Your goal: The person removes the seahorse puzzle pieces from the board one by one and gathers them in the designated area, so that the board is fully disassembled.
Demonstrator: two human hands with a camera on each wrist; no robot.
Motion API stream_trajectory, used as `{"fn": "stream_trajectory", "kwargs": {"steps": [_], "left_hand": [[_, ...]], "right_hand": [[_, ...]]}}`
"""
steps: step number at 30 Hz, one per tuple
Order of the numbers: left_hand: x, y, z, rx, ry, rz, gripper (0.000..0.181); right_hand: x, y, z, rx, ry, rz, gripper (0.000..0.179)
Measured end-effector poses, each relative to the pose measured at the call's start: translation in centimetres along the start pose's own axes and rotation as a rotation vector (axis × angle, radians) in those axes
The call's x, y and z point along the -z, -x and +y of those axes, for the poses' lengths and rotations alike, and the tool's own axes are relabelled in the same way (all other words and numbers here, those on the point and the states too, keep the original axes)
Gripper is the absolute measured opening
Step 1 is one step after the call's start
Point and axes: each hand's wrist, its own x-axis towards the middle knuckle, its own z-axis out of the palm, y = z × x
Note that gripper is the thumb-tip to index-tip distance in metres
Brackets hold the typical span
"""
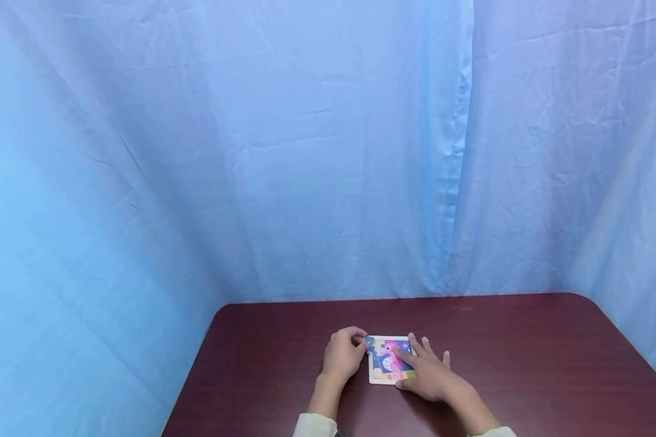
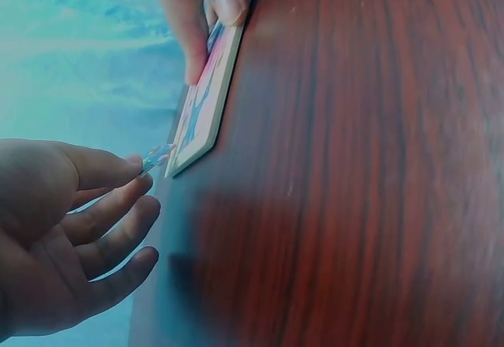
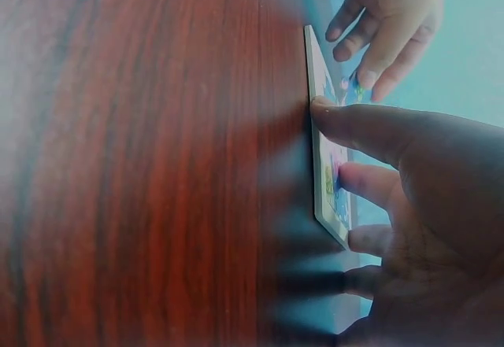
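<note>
A small square puzzle board (image 1: 389, 361) lies flat on the dark red wooden surface (image 1: 525, 364), close to the near edge and a little left of the middle, with a blue cloth backdrop (image 1: 306, 152) hanging behind and around. The right hand (image 1: 429, 373) rests on the board from about 4 o'clock: its fingers are spread and fairly straight, the index finger reaching across the pink and blue picture toward 10 o'clock, and in the right wrist view the thumb (image 3: 346, 123) presses against the board's near rim. The left hand (image 1: 343, 355) sits just beside the board's left edge, at 9 o'clock from it, fingers curled inward. In the left wrist view its fingertips (image 2: 130, 166) pinch a small thin blue puzzle piece (image 2: 157, 158), held just at the board's nearest corner and slightly above the rim; whether the piece already touches the board cannot be told. So the piece lies at about 10 o'clock on the board, at its upper left corner, and the left hand is the nearer one to that spot, while the right hand holds the board flat. The board is close to square and shows no clear long axis.
</note>
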Motion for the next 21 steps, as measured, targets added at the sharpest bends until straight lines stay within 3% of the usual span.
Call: {"fn": "stream_trajectory", "kwargs": {"steps": [12,21], "left_hand": [[2.0,0.4,-1.1,0.051,-0.011,0.025,0.014],[3.6,0.3,-2.2,0.053,-0.026,0.028,0.015]], "right_hand": [[0.0,0.2,-0.1,-0.018,-0.01,-0.013,0.073],[0.1,0.1,-0.1,-0.015,-0.017,-0.012,0.075]]}}
